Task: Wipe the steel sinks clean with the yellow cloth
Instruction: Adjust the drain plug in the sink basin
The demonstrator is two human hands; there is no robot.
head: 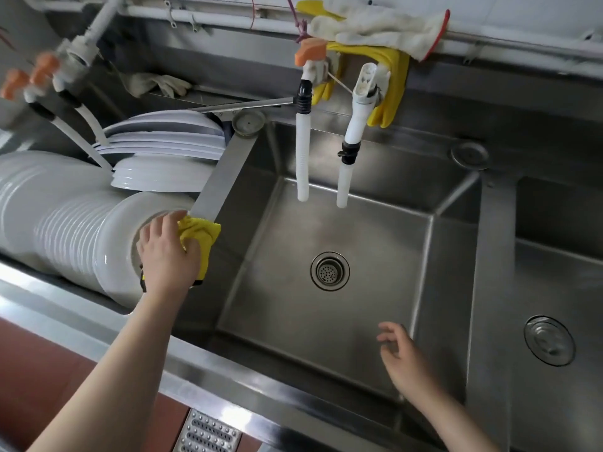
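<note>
My left hand (pixel 166 252) grips the bunched yellow cloth (pixel 200 238) and holds it on the near end of the steel divider (pixel 225 171) between the left and middle sinks. The middle steel sink (pixel 375 256) is bare, with a round drain strainer (pixel 330 271) in its floor. My right hand (pixel 399 357) hovers over the sink's near right corner, fingers spread and holding nothing. The right sink (pixel 561 282) lies beyond a second divider and has a flat drain cover (pixel 548 340) in it.
White plates (pixel 65 223) lie stacked on their side in the left sink, with more plates (pixel 163 148) behind. Two white tap hoses (pixel 342 177) hang over the middle sink. Yellow and white gloves (pixel 385 31) hang on the back rail. A floor grate (pixel 208 432) lies below.
</note>
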